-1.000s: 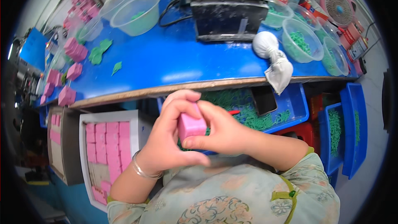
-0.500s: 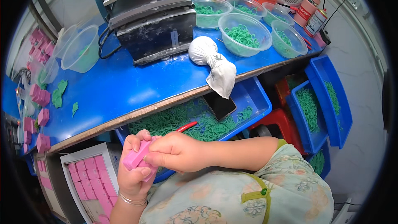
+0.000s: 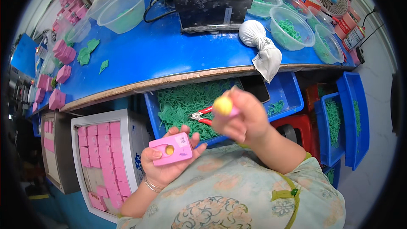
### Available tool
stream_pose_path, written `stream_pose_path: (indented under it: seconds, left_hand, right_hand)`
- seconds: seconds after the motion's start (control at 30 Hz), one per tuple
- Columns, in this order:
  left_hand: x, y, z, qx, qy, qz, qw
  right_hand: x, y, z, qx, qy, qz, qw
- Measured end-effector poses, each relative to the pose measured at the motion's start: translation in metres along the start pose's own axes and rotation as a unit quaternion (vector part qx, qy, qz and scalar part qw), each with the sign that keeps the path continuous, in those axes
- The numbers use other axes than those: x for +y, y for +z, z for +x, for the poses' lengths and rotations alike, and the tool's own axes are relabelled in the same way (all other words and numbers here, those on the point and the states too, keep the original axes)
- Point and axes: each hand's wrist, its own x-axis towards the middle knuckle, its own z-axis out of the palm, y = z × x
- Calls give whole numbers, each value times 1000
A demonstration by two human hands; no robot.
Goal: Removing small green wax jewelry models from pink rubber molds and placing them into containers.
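My left hand [image 3: 157,173] grips a flat pink mould block [image 3: 183,154], its hollowed face turned up. A yellowish round spot sits in the hollow, and a pale label is on one corner. To the right and higher, my right hand [image 3: 250,112] is closed on a small pink piece with a yellow rounded end [image 3: 223,105]; motion blurs it and its exact kind is unclear. Beneath the hands, red-handled nippers [image 3: 197,115] lie on a tangle of thin green pieces [image 3: 178,101] in a blue tray [image 3: 283,85].
Left of me, a white foam box [image 3: 125,123] holds several pink blocks. More pink blocks [image 3: 57,98] line the left of the blue table [image 3: 140,55]. A black machine [image 3: 214,10], a tied white cloth bundle [image 3: 254,38] and clear bowls [image 3: 292,44] stand on it. Blue bins [image 3: 354,93] stand right.
My hands were pressed together around the pink block; they are now apart. The right has lifted away with the small pink-and-yellow piece, exposing the block's hollow and the nippers. The view has shifted.
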Motion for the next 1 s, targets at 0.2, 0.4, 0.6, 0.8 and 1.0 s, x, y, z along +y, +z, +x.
stream_pose_path:
  seconds: [0.2,0.4,0.6,0.8,1.0]
  left_hand:
    - [4,2,5,64,42,22,997]
    - [28,15,17,6,220,138,966]
    - [-8,25,29,3,324,647,691]
    - [6,28,30,-31,251,882,397]
    - [0,7,32,-55,160,645,745]
  right_hand:
    - [-25,-29,27,229,-1,-193,954]
    - [-1,-30,16,88,32,-284,954]
    - [48,-6,8,40,9,-126,991]
    - [26,-24,4,-56,82,-175,979]
    - [32,-17,2,-62,95,-152,982]
